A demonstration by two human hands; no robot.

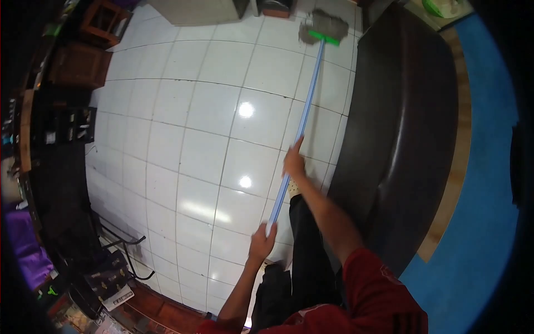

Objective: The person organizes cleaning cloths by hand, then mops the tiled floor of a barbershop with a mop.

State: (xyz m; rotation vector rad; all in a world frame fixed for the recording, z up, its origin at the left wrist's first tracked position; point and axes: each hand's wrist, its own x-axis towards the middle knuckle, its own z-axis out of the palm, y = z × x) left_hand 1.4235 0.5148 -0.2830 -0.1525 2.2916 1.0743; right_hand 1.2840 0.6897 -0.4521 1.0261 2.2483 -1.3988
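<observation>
A flat mop with a long light-blue pole [306,111] reaches from my hands to the far end of the tiled floor. Its green head bar [324,37] rests on a shaggy grey mop pad [329,23], which lies against the floor. My right hand [295,162] is closed around the pole partway along, one finger stretched along it. Lower down, near the pole's close end, my left hand [262,243] is wrapped around it. Part of my foot [293,188] shows beside the pole under my right arm.
Along the right runs a dark brown padded bench [411,111], beside a blue surface [489,111]. Wooden cabinets [80,67] line the left. A black metal stand [130,256] juts out at lower left. A pale box-shaped piece of furniture [197,11] stands at the far end.
</observation>
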